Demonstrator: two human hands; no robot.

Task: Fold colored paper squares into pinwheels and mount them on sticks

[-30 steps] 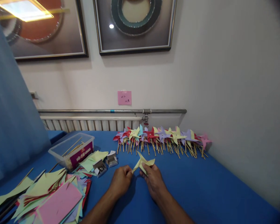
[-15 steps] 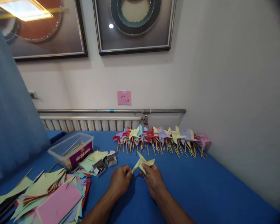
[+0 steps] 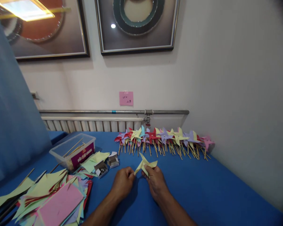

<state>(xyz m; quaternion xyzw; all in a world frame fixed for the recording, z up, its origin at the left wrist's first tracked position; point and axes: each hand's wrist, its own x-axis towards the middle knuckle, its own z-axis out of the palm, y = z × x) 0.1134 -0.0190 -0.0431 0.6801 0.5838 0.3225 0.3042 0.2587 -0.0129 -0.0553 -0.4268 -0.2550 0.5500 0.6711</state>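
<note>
My fingers: both sets pinch the pale yellow folded paper pinwheel (image 3: pixel 145 164); the fingertips curl in tight on its lower edges.
My left hand (image 3: pixel 123 183): grips the pinwheel's left blade tip from below-left.
My right hand (image 3: pixel 156 182): grips the middle and right part of the pinwheel, thumb on the paper.
Since a second ago: almost nothing differs; my hands and the paper sit in the same spot and the same hold, and only the view has shifted a touch.
Pinwheel's place: just above the blue table cloth (image 3: pixel 202 188), near the middle, between my hands.
Pinwheel's axis: its long spread runs left to right, with one pointed blade aimed up and away toward the far wall.
Beyond it: a row of finished coloured paper pinwheels on wooden sticks (image 3: pixel 163 139) lies along the far edge.
To the left: two small open cardboard boxes of pins (image 3: pixel 106 164), a clear plastic tub of wooden sticks (image 3: pixel 73 150), and a near-left heap of cut coloured paper sheets (image 3: pixel 49 197).
</note>
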